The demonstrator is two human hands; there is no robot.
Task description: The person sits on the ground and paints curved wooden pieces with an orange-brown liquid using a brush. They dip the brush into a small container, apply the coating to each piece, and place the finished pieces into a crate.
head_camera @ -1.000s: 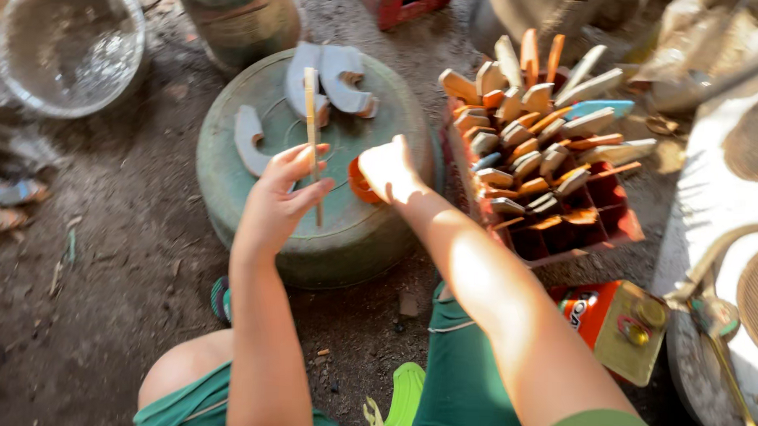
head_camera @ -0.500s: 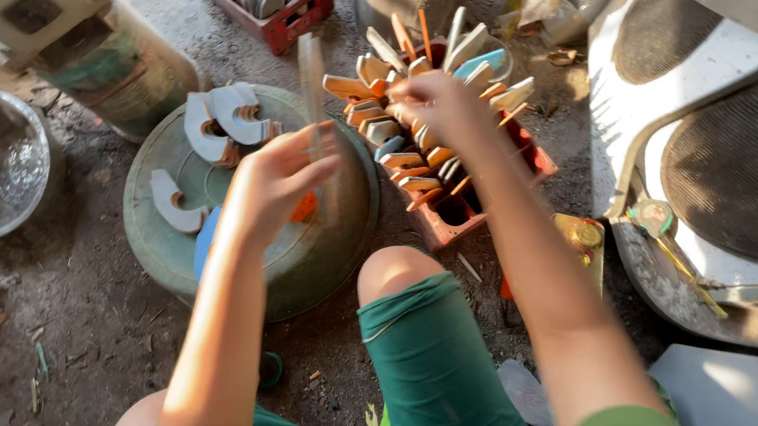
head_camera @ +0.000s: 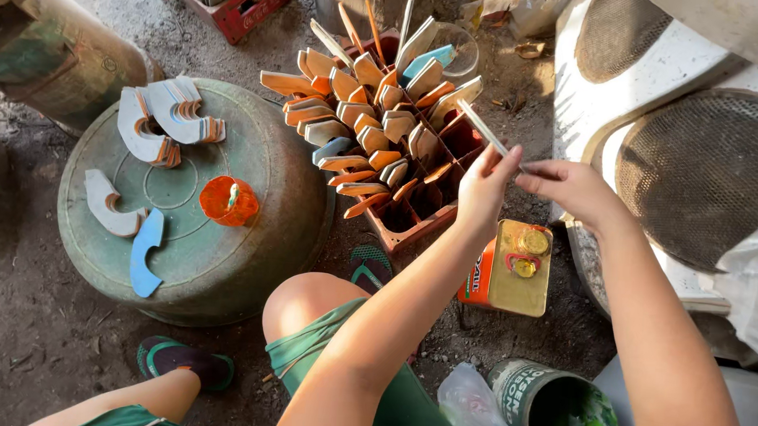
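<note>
Left hand raised over the right edge of the red plastic compartment crate, fingers pinched on the lower end of a thin pale flat stick that slants up and to the left above the crate. Right hand just beside it, fingertips closed toward the same stick end; whether actually gripping or only touching, cannot tell. Crate packed with upright wooden sticks tipped with tan, orange and a few blue pointed foam pieces, standing on the dirt ground. Left of the crate, touching it, an overturned round green metal basin serving as a worktop, carrying a small orange plastic cup, a fanned stack of grey curved cut-outs, one more grey curved piece and a blue curved piece. Below the hands, a rectangular gold-topped tin can with two round caps. Lower right, an open round can with green contents. Bare knee and green shorts at bottom centre, green sandal on the ground.
</note>
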